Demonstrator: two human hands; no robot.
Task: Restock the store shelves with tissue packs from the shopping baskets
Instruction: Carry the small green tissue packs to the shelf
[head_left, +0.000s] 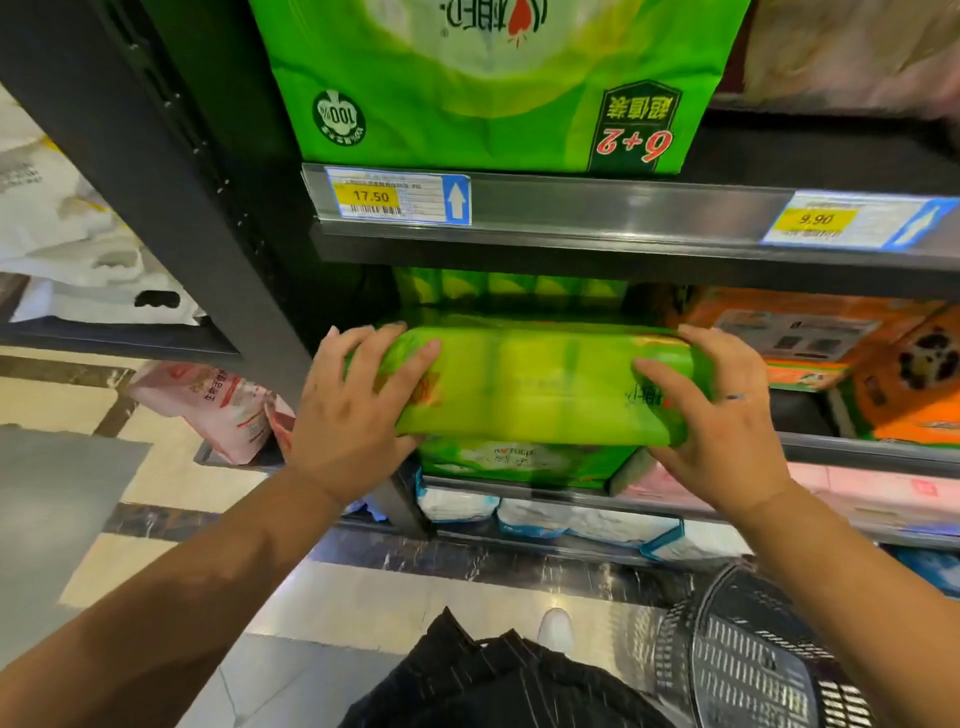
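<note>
Both the left hand (358, 415) and right hand (722, 415) clasp the green tissue pack (540, 384) by its ends.

tissue pack (530, 384) btwn hands at shelf front, basket (748, 660) below right

mount: single head-worn wide-angle camera, no second view, so nothing is shared
facing: forward and steeply down, square onto the front of a dark shelf unit (623, 244)
range: close; the shelf edge with price tags (397, 196) fills the upper half
top of frame: green pack (493, 78) on the upper shelf, cropped by the frame edge
centre: left hand (358, 410) and right hand (727, 415), both forearms running in from the bottom corners
bottom: wearer's dark clothing (493, 680), a white shoe (556, 629), floor tiles (171, 467), dark basket (748, 660) bottom right
distortion: straight shelf lines bow and tilt near the edges; the right side is blurred
</note>
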